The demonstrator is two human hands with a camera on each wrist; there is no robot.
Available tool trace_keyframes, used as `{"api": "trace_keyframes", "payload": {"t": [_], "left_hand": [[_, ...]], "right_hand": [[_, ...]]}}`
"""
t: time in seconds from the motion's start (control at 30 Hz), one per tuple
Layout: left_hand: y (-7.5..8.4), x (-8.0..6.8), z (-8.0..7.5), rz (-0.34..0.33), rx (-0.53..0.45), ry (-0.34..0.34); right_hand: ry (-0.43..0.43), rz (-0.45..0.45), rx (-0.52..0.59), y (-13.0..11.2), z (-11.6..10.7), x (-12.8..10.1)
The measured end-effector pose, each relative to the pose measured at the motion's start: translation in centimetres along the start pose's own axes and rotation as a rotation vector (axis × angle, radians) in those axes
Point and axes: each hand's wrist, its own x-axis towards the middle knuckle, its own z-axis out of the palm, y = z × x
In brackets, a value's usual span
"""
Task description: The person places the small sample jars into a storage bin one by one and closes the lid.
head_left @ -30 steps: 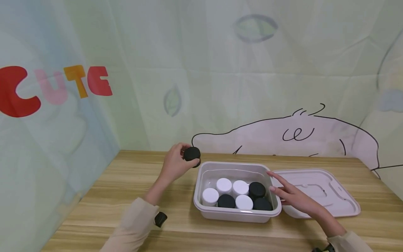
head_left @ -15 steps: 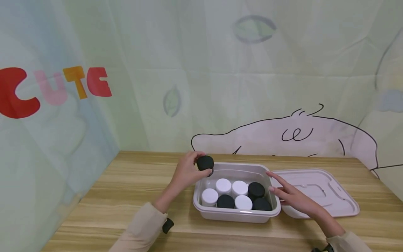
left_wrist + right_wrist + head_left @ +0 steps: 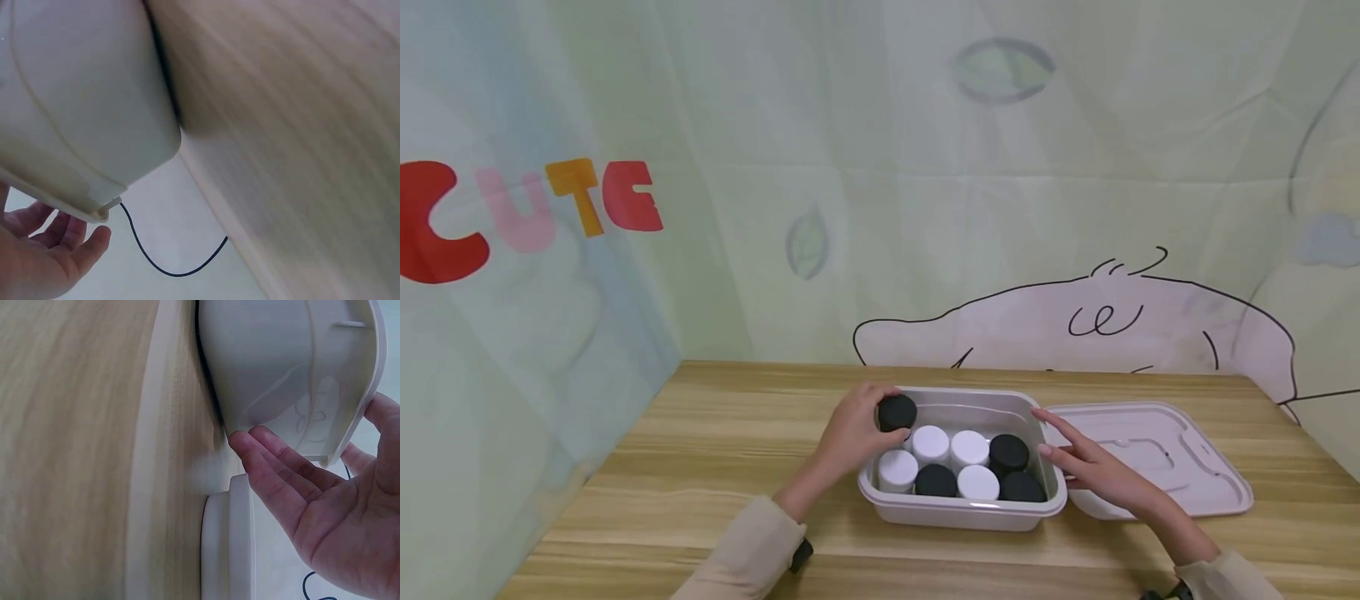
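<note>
My left hand [image 3: 856,429] grips a small round black jar [image 3: 898,412] by its sides, at the back left corner inside the light grey plastic box [image 3: 962,515]. Whether the jar touches the box floor cannot be seen. Inside the box stand several white jars [image 3: 931,443] and black jars [image 3: 1008,452], close together. My right hand [image 3: 1108,477] touches the box's right rim with thumb and index finger; in the right wrist view its other fingers [image 3: 275,465] lie extended along the outer wall. The left wrist view hides the held jar behind the box wall [image 3: 87,94].
A matching flat lid [image 3: 1180,467] lies on the wooden table [image 3: 730,425] to the right of the box, partly behind the right hand. A printed cloth backdrop [image 3: 760,208] rises along the back and left edges of the table.
My left hand has carried the black jar rightward and down, from left of the box into its back left corner. The right hand has stayed at the rim.
</note>
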Motion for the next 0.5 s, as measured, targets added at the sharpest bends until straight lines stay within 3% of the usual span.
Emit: {"api": "trace_keyframes", "payload": {"t": [0.33,0.5], "left_hand": [[0.38,-0.12,-0.03,0.027,0.161,-0.086],[0.9,0.11,-0.06,0.04,0.329,-0.159]], "right_hand": [[0.01,0.013,-0.024,-0.03,0.05,0.1],[0.004,0.004,-0.006,0.14,0.01,0.05]]}}
